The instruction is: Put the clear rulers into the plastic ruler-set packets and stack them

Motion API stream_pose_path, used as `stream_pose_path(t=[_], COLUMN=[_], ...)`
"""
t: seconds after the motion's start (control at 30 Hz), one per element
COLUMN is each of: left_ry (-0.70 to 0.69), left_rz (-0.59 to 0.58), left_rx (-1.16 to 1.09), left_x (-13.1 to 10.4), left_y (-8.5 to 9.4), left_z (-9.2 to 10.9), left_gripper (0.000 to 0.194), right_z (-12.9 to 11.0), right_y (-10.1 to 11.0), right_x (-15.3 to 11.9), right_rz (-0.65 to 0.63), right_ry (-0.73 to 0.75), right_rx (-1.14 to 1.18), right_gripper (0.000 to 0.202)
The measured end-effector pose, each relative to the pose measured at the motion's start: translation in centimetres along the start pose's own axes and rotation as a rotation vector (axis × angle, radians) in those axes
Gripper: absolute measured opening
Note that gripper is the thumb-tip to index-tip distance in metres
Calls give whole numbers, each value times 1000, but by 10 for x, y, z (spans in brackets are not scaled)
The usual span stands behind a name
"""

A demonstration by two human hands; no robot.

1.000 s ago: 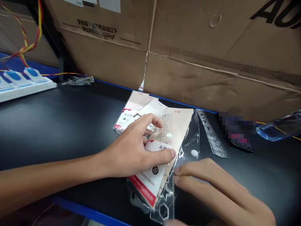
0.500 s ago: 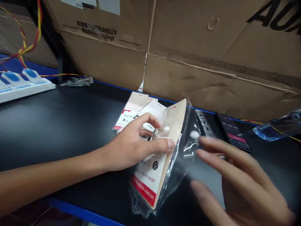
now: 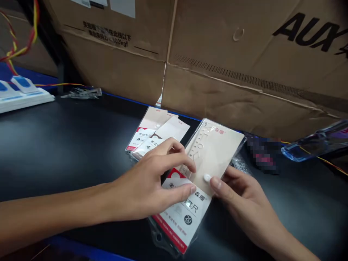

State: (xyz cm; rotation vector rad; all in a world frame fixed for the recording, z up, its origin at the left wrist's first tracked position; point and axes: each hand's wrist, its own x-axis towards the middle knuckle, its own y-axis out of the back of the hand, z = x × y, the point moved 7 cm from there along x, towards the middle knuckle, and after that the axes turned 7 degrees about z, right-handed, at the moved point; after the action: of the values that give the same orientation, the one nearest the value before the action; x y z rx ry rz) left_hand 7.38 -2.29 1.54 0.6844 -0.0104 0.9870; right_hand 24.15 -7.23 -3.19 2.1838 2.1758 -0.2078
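A clear plastic pouch (image 3: 217, 152) with a beige and white card and clear ruler pieces lies tilted at the centre, its lower part printed red and white. My right hand (image 3: 241, 199) grips its right edge, thumb on top beside a white snap button (image 3: 207, 178). My left hand (image 3: 165, 177) rests over the pouch's left side, thumb and index finger bent and apart, with nothing pinched between them. Behind my left hand, similar packets (image 3: 148, 130) overlap on the black table (image 3: 67, 145).
A large cardboard box (image 3: 217, 79) stands along the back. At the left are a white power strip (image 3: 29, 99) and small clear pieces (image 3: 84, 93). A phone (image 3: 262, 154), partly blurred, and a clear bluish plastic object (image 3: 312, 145) are at the right.
My right hand has moved left and taken hold of the pouch's edge. The pouch now faces up more flatly, its flap against the card. My left hand's fingers have shifted slightly down.
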Motion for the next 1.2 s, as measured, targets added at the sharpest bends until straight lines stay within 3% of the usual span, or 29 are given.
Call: stream_pose_path(t=[0.2, 0.33, 0.63, 0.77, 0.87, 0.97, 1.07, 1.13, 1.2], left_ry=[-85, -170, -190, -235, -262, -291, -311, -310, -318], left_rz=[36, -38, -59, -96, -188, -308, -368, -366, -337], left_rx=[42, -5, -15, 12, 113, 221, 272, 309, 347], left_x=[-4, -8, -12, -11, -14, -18, -21, -20, -18], left_y=[0, -6, -6, -8, -16, -27, -34, -35, -33], left_z=[7, 12, 21, 20, 14, 8, 3, 0, -3], left_gripper=[17, 25, 28, 28, 35, 46, 47, 45, 44], right_z=[2, 1, -6, -8, -6, -9, -28, -40, -42], right_y=[1, 1, 3, 6, 21, 47, 57, 48, 33], right_x=[4, 6, 1, 4, 14, 24, 23, 18, 12], right_rz=[-18, -63, -95, -70, 82, 333, 458, 427, 293], right_ry=[-41, -72, -26, 5, 33, 122, 371, 550, 619], right_rx=[-38, -12, -136, -209, -264, -375, -617, -828, -974], right_gripper=[41, 40, 37, 37, 43, 58, 59, 40, 23])
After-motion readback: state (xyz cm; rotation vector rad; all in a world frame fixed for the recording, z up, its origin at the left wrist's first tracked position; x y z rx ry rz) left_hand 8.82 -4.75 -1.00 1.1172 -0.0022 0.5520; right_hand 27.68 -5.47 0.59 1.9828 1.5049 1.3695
